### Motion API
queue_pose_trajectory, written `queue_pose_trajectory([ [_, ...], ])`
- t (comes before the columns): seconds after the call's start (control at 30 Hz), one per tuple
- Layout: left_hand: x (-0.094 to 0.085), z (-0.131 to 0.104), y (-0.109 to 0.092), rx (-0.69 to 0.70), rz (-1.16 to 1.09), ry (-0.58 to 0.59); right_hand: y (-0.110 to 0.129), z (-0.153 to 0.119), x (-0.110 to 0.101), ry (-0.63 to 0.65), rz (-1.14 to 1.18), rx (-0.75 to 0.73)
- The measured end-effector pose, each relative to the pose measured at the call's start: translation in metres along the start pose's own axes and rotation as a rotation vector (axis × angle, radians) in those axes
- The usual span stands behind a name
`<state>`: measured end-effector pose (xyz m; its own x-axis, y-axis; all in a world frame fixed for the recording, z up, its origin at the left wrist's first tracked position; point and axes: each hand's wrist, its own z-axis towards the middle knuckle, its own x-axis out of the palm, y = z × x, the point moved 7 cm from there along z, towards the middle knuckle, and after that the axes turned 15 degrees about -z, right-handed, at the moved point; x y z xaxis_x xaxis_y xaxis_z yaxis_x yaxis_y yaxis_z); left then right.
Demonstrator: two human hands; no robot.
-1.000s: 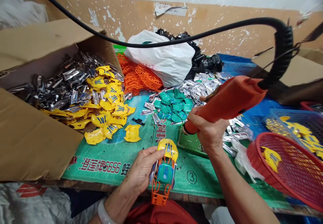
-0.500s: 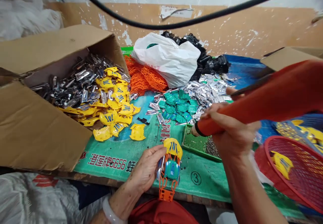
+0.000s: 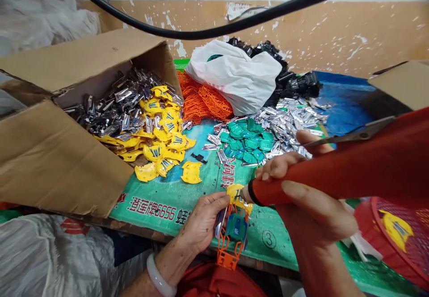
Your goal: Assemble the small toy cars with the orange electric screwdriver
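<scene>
My left hand (image 3: 204, 221) is closed around a toy car body (image 3: 237, 227) with an orange frame, a teal middle piece and a yellow front cover. My right hand (image 3: 311, 198) grips a red electric screwdriver (image 3: 335, 172). The tool's tip meets the yellow cover, hiding part of it. Along the top of the screwdriver lies a pointed metal tool (image 3: 355, 134), perhaps scissors, by my right fingers; whether I grip it too, I cannot tell.
On the left, a cardboard box (image 3: 63, 154) spills yellow covers (image 3: 156, 152) and dark shiny parts (image 3: 117, 100). Teal pieces (image 3: 250, 140), silver parts (image 3: 291, 116), orange frames (image 3: 208, 100) and a white bag (image 3: 234, 73) lie behind. A red basket (image 3: 372, 230) stands right; a black cable (image 3: 201, 33) hangs across.
The screwdriver tip has moved from the green screw tray to the yellow cover on the toy car. The tray is now hidden behind my right hand and the tool. The view has shifted slightly.
</scene>
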<state>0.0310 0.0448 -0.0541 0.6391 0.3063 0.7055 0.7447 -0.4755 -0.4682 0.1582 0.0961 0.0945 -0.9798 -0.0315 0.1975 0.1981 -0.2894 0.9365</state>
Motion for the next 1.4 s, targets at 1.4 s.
queue_pose_trajectory([
  [1.4, -0.003, 0.003, 0.001, -0.015, -0.030, -0.082, -0.022, -0.001, 0.006, 0.101, -0.061, 0.043],
])
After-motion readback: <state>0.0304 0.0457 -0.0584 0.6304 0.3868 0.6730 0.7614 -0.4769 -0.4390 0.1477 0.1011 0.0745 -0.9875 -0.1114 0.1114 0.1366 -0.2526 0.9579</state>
